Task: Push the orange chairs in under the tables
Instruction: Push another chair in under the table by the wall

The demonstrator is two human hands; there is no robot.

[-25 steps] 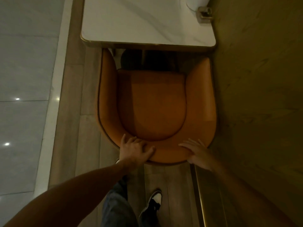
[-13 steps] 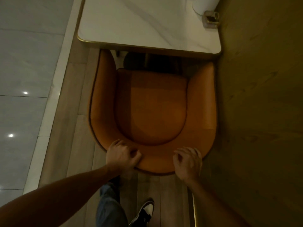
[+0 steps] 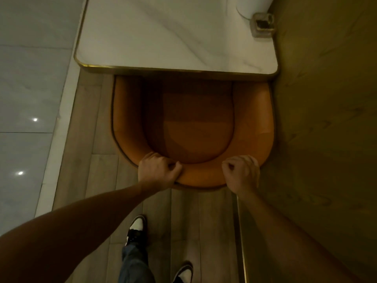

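Fingers [image 3: 171, 166] curled on orange chair [image 3: 253, 127] backrest; seat faces table [image 3: 163, 37], apparently square-on.

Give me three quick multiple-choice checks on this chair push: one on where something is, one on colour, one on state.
1. Where is the front of the orange chair?
A. Under the near edge of the white table
B. Out on the tiled floor, away from the table
C. Tipped against the wall

2. What colour is the trim round the table's edge?
A. Black
B. Gold
C. Red

3. What is the left hand doing?
A. Hanging free at the side
B. Lying flat on the tabletop
C. Gripping the chair's curved backrest

Answers:
1 A: the armrest fronts and seat front vanish beneath the table's near edge.
2 B: a gold band runs along the marble-look top.
3 C: its fingers curl over the backrest rim; the right hand sits on the rim too, fingers curled.
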